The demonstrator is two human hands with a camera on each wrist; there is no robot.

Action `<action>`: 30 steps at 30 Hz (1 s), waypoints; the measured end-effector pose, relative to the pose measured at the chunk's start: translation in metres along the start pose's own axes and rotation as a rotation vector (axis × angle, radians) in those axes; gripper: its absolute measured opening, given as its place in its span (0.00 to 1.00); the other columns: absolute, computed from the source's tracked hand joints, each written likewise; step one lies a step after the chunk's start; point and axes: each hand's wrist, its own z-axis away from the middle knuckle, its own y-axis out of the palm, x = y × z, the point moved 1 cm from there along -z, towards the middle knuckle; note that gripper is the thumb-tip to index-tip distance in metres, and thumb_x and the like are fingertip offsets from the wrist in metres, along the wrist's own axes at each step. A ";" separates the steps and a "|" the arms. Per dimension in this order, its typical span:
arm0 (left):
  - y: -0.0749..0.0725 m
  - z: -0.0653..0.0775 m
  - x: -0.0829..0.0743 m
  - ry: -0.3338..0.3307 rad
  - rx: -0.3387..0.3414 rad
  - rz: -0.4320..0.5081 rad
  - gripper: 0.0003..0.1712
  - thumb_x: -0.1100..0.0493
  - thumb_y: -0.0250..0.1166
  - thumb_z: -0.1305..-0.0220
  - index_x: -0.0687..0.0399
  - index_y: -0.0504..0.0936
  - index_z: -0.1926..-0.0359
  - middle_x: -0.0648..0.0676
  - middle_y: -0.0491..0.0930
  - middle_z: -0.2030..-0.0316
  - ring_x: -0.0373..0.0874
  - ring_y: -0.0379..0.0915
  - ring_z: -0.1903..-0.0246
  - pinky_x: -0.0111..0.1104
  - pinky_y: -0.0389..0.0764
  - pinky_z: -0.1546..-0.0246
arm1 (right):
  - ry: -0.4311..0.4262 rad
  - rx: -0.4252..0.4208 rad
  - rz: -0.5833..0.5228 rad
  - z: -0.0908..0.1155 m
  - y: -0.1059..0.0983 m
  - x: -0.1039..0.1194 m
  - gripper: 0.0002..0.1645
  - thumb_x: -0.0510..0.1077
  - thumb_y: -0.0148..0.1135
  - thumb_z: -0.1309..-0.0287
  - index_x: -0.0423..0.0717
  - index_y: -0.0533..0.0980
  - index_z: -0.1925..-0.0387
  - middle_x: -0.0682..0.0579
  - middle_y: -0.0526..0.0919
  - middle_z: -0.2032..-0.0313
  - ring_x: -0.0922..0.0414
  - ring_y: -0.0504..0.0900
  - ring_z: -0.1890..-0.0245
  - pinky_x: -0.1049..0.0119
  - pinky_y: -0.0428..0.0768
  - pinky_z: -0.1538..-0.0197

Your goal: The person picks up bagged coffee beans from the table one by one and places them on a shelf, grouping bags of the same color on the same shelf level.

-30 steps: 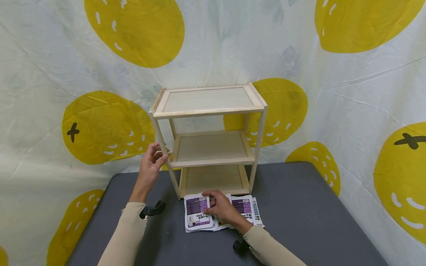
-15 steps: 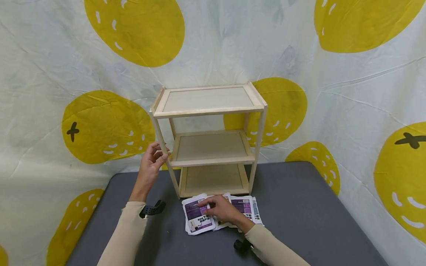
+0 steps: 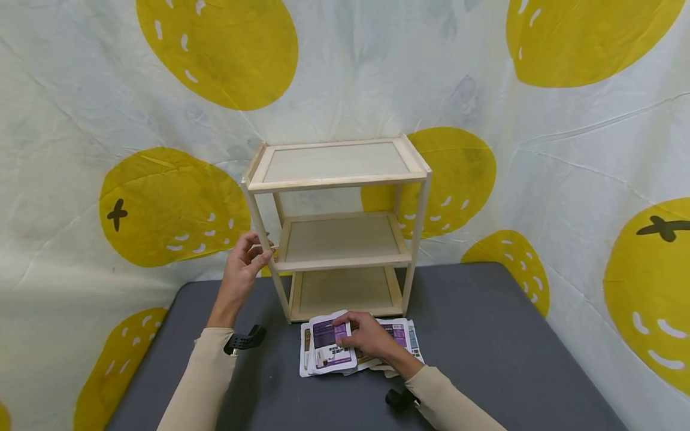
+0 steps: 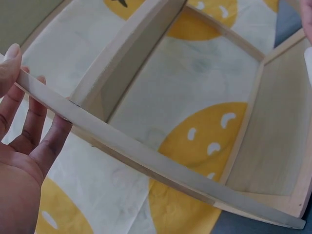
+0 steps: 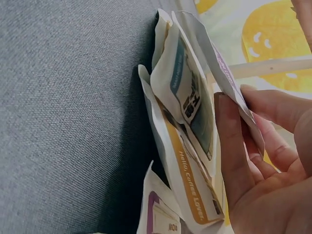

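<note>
My left hand [image 3: 242, 266] holds the front left post of a pale wooden three-tier shelf [image 3: 345, 261]. Up close in the left wrist view, the thumb and fingers sit on either side of that post [image 4: 122, 136]. In front of the shelf's bottom tier, my right hand [image 3: 369, 336] pinches a white and purple coffee sachet [image 3: 330, 350] by its right edge, thumb against fingers. The right wrist view shows this sachet raised off the ones below, among them a blue-labelled sachet [image 5: 195, 97] and an orange-striped sachet [image 5: 187, 180].
More sachets [image 3: 414, 341] lie overlapped to the right, partly hidden by my right hand. All of it stands on a dark grey table [image 3: 485, 347]. Behind hangs a pale cloth [image 3: 345, 72] printed with yellow fruit. A dark strap [image 3: 247, 340] is on the left wrist.
The purple sachet has tilted, come up off the pile and shifted right with my right hand. A brown-edged sachet now shows beneath it on the left. My left hand has stayed on the post.
</note>
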 end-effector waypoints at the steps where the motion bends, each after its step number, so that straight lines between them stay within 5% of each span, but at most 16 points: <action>1: 0.000 0.000 0.000 0.003 0.000 0.000 0.20 0.69 0.61 0.29 0.58 0.71 0.38 0.58 0.75 0.51 0.52 0.79 0.50 0.31 0.84 0.51 | 0.005 0.002 0.000 0.001 -0.001 0.001 0.22 0.37 0.73 0.43 0.40 0.82 0.47 0.50 0.74 0.72 0.64 0.68 0.76 0.71 0.70 0.73; 11: 0.000 -0.001 0.000 -0.004 -0.008 -0.003 0.20 0.69 0.61 0.29 0.62 0.71 0.38 0.62 0.74 0.51 0.44 0.80 0.52 0.31 0.85 0.52 | 0.053 0.041 -0.153 0.010 -0.012 0.009 0.26 0.36 0.70 0.40 0.38 0.78 0.40 0.42 0.84 0.57 0.58 0.81 0.66 0.65 0.82 0.66; 23: 0.000 -0.001 0.000 0.004 -0.007 -0.012 0.20 0.68 0.62 0.29 0.58 0.73 0.38 0.68 0.73 0.49 0.44 0.80 0.52 0.31 0.85 0.52 | 0.060 0.055 -0.210 0.018 -0.023 0.020 0.30 0.38 0.71 0.39 0.43 0.75 0.35 0.41 0.82 0.51 0.56 0.85 0.68 0.56 0.85 0.67; 30: 0.000 -0.001 0.001 0.008 0.000 -0.021 0.21 0.68 0.62 0.29 0.60 0.72 0.38 0.62 0.75 0.50 0.43 0.80 0.52 0.30 0.84 0.51 | 0.021 0.147 -0.311 0.023 -0.032 0.032 0.35 0.34 0.66 0.36 0.42 0.68 0.29 0.37 0.76 0.39 0.56 0.87 0.64 0.59 0.86 0.64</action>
